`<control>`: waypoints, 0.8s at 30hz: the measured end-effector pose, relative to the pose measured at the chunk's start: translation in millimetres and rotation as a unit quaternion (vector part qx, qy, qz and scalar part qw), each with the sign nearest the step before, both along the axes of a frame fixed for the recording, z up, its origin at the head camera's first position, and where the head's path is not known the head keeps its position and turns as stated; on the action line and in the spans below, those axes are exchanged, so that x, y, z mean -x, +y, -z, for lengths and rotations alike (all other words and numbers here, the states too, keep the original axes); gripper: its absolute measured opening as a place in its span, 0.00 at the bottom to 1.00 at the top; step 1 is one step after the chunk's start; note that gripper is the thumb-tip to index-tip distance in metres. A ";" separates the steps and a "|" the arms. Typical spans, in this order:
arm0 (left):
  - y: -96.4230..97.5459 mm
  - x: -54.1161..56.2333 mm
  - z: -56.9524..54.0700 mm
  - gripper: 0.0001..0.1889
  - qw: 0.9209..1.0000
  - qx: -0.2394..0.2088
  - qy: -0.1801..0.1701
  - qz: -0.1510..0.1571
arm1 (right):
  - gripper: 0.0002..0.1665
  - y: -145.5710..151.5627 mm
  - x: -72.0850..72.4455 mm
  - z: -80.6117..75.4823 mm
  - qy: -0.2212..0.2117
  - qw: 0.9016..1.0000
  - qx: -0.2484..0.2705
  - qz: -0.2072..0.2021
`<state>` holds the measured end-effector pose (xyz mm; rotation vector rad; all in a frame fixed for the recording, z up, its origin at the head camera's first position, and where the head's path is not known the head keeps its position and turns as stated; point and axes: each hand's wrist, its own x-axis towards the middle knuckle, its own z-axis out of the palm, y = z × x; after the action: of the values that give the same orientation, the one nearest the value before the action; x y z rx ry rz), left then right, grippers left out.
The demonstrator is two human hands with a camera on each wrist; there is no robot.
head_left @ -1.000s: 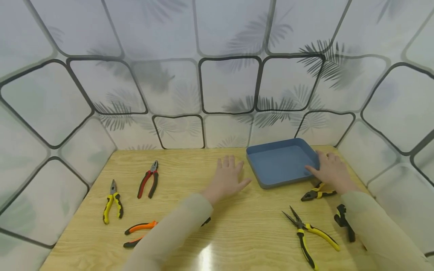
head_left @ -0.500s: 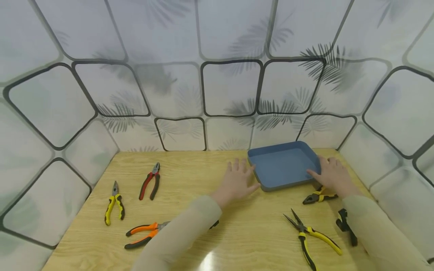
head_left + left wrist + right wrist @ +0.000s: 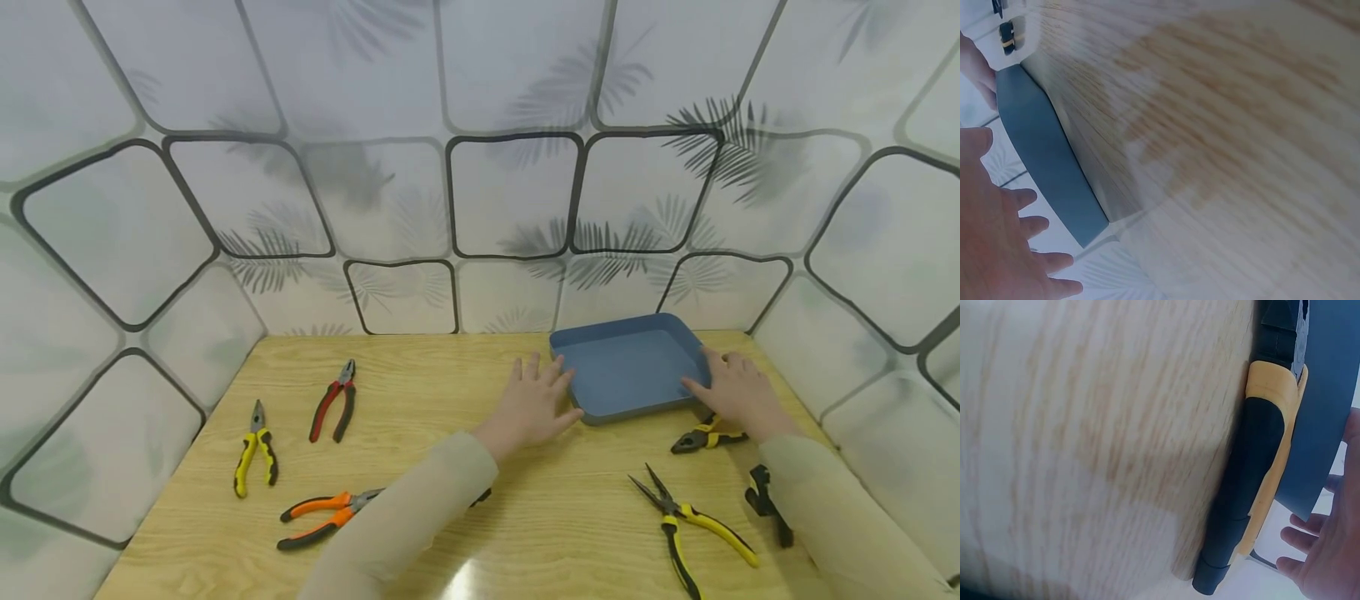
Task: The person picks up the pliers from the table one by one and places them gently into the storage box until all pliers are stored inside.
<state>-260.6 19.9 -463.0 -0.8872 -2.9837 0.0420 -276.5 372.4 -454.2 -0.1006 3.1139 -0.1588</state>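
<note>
A shallow blue tray stands at the back right of the wooden table, nothing inside it. My left hand is at its left edge, fingers spread, overlapping the rim in the head view. The left wrist view shows those straight fingers beside the tray's outer wall. At the opposite end, my right hand lies along the right wall, thumb at the rim and fingers outside. In the right wrist view its fingers look loosely extended. Yellow-and-black pliers lie just in front of the tray, under the right wrist.
Long-nose pliers lie open at the front right. On the left are red-and-black pliers, yellow needle-nose pliers and orange pliers, partly behind my left sleeve. A patterned cloth wall encloses the table's back and sides.
My left hand has moved right across the table, up to the tray's left edge. My right hand has stayed at the tray's right side. The head view has shifted slightly.
</note>
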 end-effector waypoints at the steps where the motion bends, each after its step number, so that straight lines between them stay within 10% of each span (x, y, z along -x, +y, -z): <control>1: 0.5 -0.2 -0.3 0.40 1.000 0.001 0.000 0.001 | 0.51 -0.2 -0.1 0.0 0.000 1.000 -0.001 0.000; 24: 2.5 -4.5 -13.0 0.39 0.999 0.041 -0.022 -0.005 | 0.50 1.2 0.5 2.2 -0.001 1.000 -0.012 -0.013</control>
<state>-256.1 22.4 -450.0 -0.8938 -3.0469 0.1493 -276.9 373.6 -456.5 -0.1399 3.1095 -0.1219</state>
